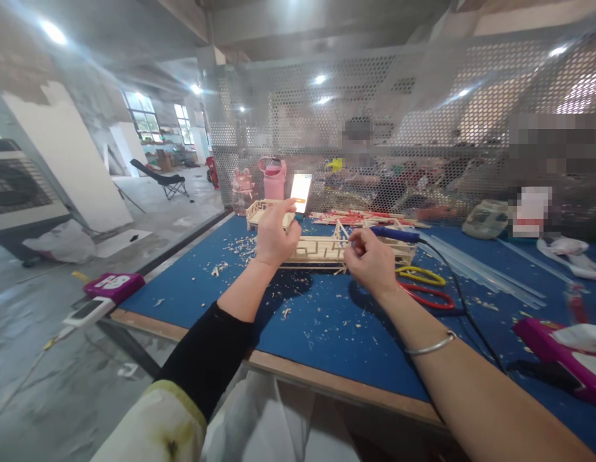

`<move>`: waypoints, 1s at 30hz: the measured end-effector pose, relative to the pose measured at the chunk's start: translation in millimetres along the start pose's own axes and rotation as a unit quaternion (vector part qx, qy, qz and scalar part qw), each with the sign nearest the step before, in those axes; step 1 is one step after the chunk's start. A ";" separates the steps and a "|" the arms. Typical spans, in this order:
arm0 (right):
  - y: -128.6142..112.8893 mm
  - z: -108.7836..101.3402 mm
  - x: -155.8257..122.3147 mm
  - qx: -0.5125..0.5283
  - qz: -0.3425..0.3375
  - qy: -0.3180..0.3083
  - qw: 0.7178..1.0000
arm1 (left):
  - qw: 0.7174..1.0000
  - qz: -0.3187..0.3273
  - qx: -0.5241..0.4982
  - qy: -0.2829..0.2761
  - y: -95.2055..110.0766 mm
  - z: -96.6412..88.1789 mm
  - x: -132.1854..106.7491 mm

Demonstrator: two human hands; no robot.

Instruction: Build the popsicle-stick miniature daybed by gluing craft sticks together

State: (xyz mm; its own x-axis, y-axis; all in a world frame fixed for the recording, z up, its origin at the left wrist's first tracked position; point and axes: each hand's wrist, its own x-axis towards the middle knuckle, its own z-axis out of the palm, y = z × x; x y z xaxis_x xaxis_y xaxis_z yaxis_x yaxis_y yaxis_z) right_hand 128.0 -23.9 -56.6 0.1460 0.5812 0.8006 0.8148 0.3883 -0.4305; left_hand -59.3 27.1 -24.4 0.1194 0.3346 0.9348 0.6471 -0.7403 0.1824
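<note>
My left hand [277, 236] is raised in front of a lit phone [301, 192]. Its index finger stretches toward the screen while the other fingers curl; whether it touches the glass I cannot tell. Below and between my hands lies a model built of thin wooden sticks [321, 249], with railing-like panels. My right hand [372, 260] is closed in a pinch at the model's right part; anything between its fingertips is hidden. Just beyond that hand, a blue-handled corded tool [394, 235] rests on or beside the model, its tip hidden.
Wood scraps litter the blue tabletop [317, 333]. Red and plain sticks [355, 218] lie behind the model. Yellow [423, 276] and red looped handles [427, 296], clear glue sticks [485, 269], a jar [485, 219] and a pink cup [273, 179] are around. A perforated screen [288, 135] stands behind.
</note>
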 end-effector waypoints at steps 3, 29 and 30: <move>0.8 0.3 0.1 0.010 -0.003 -0.005 1.000 | 0.997 0.050 -0.011 -0.063 10.0 1.6 -1.3; 49.6 -12.7 17.1 0.055 0.147 0.120 0.980 | 0.944 -0.255 0.049 0.203 -46.9 -35.4 10.0; 50.2 -11.1 16.2 0.061 0.145 0.112 0.981 | 0.941 -0.258 0.060 0.209 -51.3 -36.9 8.9</move>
State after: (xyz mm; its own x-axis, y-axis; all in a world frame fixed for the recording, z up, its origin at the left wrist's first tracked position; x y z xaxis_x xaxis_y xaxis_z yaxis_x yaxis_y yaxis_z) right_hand 177.6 -2.8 -60.6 0.4925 0.5128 0.7032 0.6495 0.3213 -0.6892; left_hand -119.2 46.6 -14.2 -0.5249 0.3543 0.7739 0.6207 -0.4629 0.6328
